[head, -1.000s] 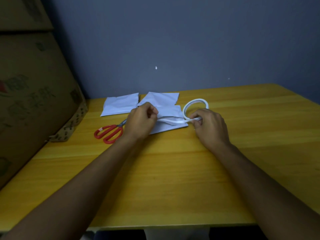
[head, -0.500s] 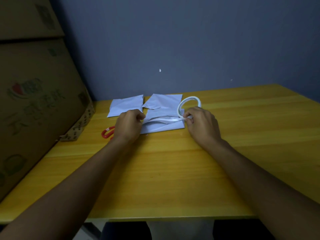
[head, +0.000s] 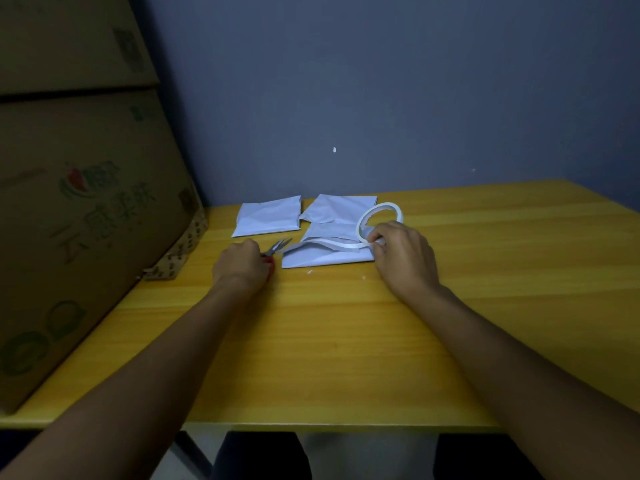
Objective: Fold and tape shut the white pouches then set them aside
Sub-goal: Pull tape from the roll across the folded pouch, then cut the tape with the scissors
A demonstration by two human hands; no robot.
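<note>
From the head view, your left hand [head: 242, 268] grips the red-handled scissors [head: 275, 251]; your right hand [head: 403, 258] pinches the thin tape roll [head: 379, 216], its strip [head: 337, 242] stretched over the crinkled near pouch [head: 325, 256] on the glossy yellow bench [head: 346, 341]. Cutting, sealing and setting aside remain; two more pouches [head: 268, 220] lie behind.

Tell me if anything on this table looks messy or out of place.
Only small things: two white scraps lie on the table just in front of the nearest pouch, whose folded flap looks crumpled under the loose tape strip. Nothing is spilled.
</note>
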